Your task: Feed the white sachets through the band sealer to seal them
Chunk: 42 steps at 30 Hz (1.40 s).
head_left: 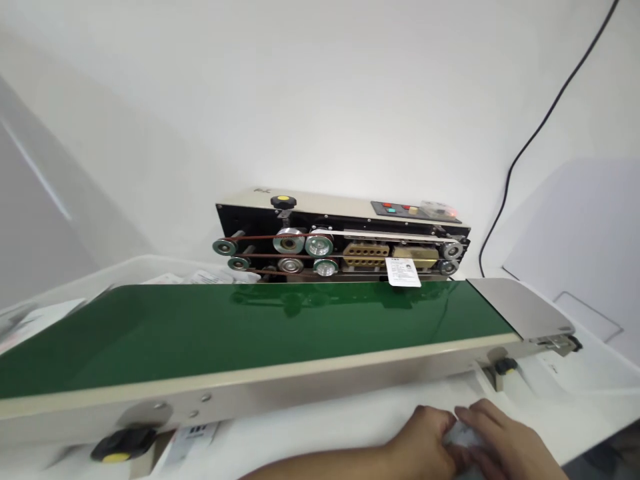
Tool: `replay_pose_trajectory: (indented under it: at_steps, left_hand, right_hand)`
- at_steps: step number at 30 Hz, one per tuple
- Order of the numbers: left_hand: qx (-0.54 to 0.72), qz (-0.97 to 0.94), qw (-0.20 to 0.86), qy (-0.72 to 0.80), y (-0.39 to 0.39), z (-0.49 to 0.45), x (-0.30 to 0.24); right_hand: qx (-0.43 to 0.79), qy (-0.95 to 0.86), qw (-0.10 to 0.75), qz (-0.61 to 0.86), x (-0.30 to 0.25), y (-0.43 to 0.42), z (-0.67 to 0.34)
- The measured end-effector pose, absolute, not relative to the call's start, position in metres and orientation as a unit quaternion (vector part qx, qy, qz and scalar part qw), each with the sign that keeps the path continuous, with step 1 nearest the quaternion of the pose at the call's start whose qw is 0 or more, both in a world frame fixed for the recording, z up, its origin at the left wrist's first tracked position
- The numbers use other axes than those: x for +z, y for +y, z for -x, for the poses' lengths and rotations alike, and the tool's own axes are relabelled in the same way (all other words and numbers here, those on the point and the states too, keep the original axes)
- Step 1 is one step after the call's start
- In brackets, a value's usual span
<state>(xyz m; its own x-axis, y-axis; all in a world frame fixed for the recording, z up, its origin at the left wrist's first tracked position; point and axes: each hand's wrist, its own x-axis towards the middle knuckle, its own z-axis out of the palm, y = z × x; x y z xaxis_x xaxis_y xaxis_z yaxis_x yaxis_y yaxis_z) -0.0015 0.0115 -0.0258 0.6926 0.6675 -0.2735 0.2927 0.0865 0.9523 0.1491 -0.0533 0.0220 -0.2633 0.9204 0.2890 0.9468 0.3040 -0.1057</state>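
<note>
My left hand (423, 437) and my right hand (510, 440) are close together at the lower right, in front of the conveyor. Fingers of both are closed on a small whitish, see-through packet (463, 437), partly hidden by them. Behind, a white printed packet (404, 273) hangs by its upper edge in the band sealer (345, 220), over the far side of the green conveyor belt (200, 333). The sealer shows metal rollers, drive bands and brass blocks.
A black cable (530, 137) runs down the wall. A white bin (150, 263) with packets stands behind the belt's left part. Black knobs (125, 443) stick out of the conveyor's front, and a printed packet (193, 440) lies beneath it. A metal plate (520, 307) ends the conveyor at right.
</note>
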Motion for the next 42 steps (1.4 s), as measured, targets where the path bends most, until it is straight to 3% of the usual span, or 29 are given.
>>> replay_pose_trajectory:
  at_steps: [4,8,18,26,35,38,42]
  left_hand:
    - [0.139,-0.651,0.662,0.344,0.012,0.000,-0.019]
    - [0.142,-0.619,0.706,0.312,0.014,-0.001,-0.019]
    - [0.183,-0.548,0.755,0.310,0.015,0.003,-0.008]
    - [0.170,-0.582,0.732,0.311,0.013,0.001,-0.016]
    - [0.138,-0.633,0.672,0.359,0.010,0.002,-0.023]
    - [0.134,-0.618,0.685,0.362,0.010,0.002,-0.026]
    - [0.147,-0.638,0.654,0.379,0.012,0.001,-0.032]
  right_hand:
    - [0.058,-0.776,0.108,0.619,0.040,-0.036,-0.148]
    - [0.289,-0.717,0.024,0.634,0.056,-0.015,-0.155]
    - [0.405,-0.627,0.106,0.657,0.050,-0.026,-0.168]
    - [0.289,-0.721,0.060,0.627,0.060,-0.024,-0.154]
    - [0.171,-0.748,-0.081,0.636,0.078,-0.024,-0.149]
    - [0.123,-0.786,-0.055,0.603,0.100,-0.033,-0.157]
    - [-0.048,-0.873,0.091,0.476,0.147,-0.039,-0.172]
